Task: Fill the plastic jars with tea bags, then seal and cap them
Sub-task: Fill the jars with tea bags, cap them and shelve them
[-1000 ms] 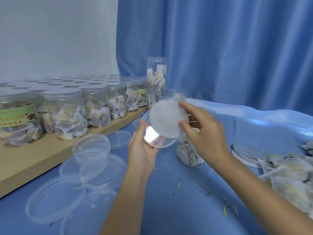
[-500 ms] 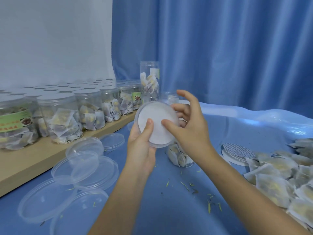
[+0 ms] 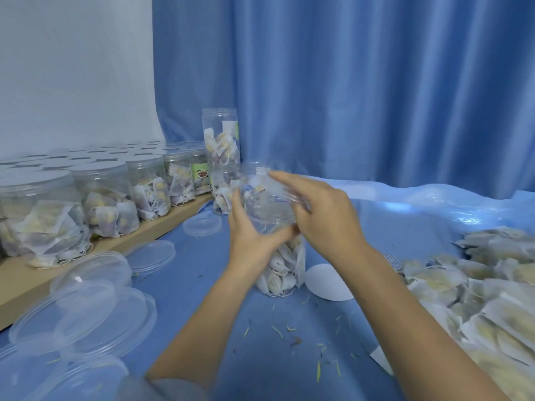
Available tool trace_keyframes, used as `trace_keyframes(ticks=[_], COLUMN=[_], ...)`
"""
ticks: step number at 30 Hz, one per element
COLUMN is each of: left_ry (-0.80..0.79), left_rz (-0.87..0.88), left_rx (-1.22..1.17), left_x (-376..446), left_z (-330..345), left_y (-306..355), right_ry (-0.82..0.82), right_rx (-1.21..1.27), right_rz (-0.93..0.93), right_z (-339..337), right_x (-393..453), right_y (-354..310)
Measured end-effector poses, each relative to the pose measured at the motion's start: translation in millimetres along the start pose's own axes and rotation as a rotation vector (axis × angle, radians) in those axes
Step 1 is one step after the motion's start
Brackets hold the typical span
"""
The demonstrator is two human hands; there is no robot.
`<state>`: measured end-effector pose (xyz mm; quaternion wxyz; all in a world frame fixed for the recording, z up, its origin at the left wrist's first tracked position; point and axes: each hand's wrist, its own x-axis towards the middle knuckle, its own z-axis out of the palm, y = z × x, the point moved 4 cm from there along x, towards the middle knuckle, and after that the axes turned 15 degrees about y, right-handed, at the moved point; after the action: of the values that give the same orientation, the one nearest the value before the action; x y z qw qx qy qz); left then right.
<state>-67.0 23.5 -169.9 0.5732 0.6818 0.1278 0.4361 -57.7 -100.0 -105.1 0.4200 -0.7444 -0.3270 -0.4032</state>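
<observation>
Head view is showing both hands curling round a clear cap [image 3: 267, 204], left hand [image 3: 249, 235] beneath, right hand [image 3: 324, 215] above, atop the filled jar [image 3: 285, 270]; seating it level before twisting is advisable.

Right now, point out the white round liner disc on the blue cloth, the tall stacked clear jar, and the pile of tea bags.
white round liner disc [image 3: 328, 283], head view, centre.
tall stacked clear jar [image 3: 221, 134], head view, wall.
pile of tea bags [image 3: 474, 287], head view, middle bag.

Clear jar [image 3: 285, 267] upright on blue cloth, packed with tea bags [image 3: 278, 277]; lid [image 3: 267, 204] apparently on top, blurred.
</observation>
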Motion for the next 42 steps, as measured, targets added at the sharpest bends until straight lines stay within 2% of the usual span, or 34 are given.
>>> trace_keyframes(ticks=[3, 5, 11, 15, 20, 22, 25, 27, 33, 37, 42], left_ry=[-0.006, -0.001, -0.039, -0.053, -0.082, -0.092, -0.093, -0.104, -0.164, -0.181, -0.19], left_rz=[-0.004, 0.0, -0.131, -0.142, -0.16, -0.158, -0.141, -0.143, -0.144, -0.144, -0.148], left_rx=[0.031, 0.034, -0.061, -0.073, -0.086, -0.091, -0.1, -0.115, -0.163, -0.166, -0.141], left_x=[-3, 0, -2, -1, 0, 0, 0, 0, 1, 1, 1], left_z=[12, 14, 14, 12, 10, 11, 11, 11, 11, 11, 11], left_y=[-23, -30, -46, -46, -50, -51, -50, -49, -50, -49, -50], right_ry=[-0.161, -0.255, -0.271, -0.368, -0.613, -0.719, -0.926, -1.039, -1.21, -1.24, -1.148], right_rx=[-0.209, -0.234, -0.177, -0.152, -0.186, -0.297, -0.502, -0.515, -0.505, -0.554, -0.647], right_rz=[-0.09, -0.066, -0.095, -0.048, 0.027, 0.069, 0.229, 0.294, 0.138, 0.027, 0.205], right_z=[16, 25, 34, 39, 38, 38, 44, 52, 58, 64, 63], right_x=[-5, -8, -8, 8, 35, 46, 60, 65, 70, 69, 70], right_y=[8, 11, 9, 9, 8, 9, 14, 12, 8, 5, 8])
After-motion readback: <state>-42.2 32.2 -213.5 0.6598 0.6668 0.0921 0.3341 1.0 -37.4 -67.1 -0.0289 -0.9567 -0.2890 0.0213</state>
